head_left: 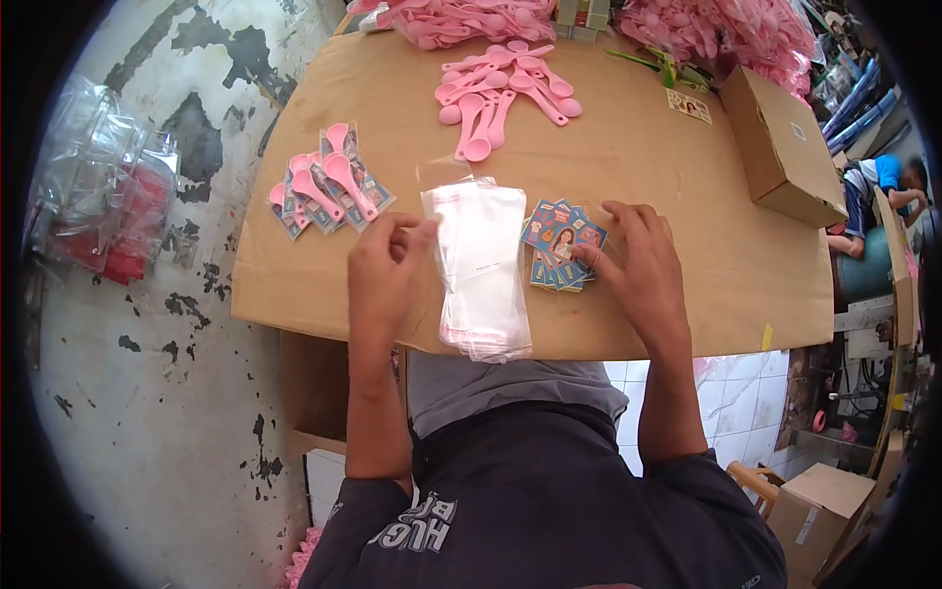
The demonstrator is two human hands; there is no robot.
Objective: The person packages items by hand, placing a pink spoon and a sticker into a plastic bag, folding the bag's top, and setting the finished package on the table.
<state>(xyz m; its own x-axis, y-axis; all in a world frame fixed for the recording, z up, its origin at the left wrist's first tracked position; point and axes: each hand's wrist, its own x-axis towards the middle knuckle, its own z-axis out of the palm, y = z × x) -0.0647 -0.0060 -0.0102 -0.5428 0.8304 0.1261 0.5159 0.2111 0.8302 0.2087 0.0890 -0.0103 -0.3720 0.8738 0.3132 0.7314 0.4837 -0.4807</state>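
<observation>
My left hand (391, 260) is beside the left edge of a stack of clear plastic bags (481, 265), its fingers curled; whether it pinches a bag edge is hard to make out. My right hand (636, 270) is spread, with the thumb at the edge of a fanned pile of blue printed cards (561, 240) right of the bags. Pink spoons (496, 93) lie loose in a heap beyond the bags. On the left, several bagged cards with pink spoons (324, 182) overlap each other.
Large bags of pink spoons (726, 39) sit at the back. A cardboard box (783, 147) stands on the right of the brown table (687, 304), near a loose card (689, 106). Another person (888, 182) is at the far right. Plastic packs (108, 187) hang at the left wall.
</observation>
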